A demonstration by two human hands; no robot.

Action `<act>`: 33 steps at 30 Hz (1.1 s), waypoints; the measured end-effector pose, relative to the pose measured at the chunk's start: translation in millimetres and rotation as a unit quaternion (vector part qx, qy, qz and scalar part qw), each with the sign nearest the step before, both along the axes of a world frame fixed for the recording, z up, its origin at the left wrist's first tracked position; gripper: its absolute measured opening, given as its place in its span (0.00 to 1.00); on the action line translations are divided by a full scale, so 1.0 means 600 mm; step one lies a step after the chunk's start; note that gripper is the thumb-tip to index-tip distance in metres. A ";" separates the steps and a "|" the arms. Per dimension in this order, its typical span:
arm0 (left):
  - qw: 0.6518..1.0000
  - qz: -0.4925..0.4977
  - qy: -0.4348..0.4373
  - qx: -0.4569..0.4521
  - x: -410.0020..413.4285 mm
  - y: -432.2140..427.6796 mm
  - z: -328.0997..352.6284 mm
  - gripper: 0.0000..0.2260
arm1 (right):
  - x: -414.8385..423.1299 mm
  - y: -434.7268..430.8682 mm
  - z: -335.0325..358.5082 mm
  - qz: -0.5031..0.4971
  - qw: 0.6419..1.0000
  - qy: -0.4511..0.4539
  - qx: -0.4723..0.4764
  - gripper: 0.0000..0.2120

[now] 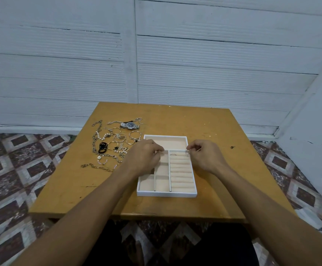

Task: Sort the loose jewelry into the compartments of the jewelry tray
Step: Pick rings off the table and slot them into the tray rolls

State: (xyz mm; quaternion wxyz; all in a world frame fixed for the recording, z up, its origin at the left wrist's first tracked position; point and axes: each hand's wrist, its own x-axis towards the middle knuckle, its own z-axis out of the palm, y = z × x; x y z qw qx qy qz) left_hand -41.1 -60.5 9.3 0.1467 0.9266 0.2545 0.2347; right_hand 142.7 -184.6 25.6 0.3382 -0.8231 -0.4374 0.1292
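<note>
Head view: ochre table (223,127) with jewelry tray (166,194), patterned floor (21,169), white wall (214,64)

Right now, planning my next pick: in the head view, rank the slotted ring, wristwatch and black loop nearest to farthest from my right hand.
1. Slotted ring: in the tray, beside the right hand.
2. Wristwatch: beyond the tray's far-left corner.
3. Black loop: farther left, amid the loose jewelry.
</note>
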 end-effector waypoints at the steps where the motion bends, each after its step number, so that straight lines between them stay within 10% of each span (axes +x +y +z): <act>1: 1.000 0.007 0.002 -0.006 -0.003 0.000 0.002 0.12 | 0.000 0.004 -0.001 0.003 1.000 -0.008 -0.003 0.08; 33: 0.998 0.035 0.034 -0.040 -0.027 -0.031 0.014 0.11 | -0.003 0.005 -0.034 0.090 0.940 -0.330 -0.014 0.06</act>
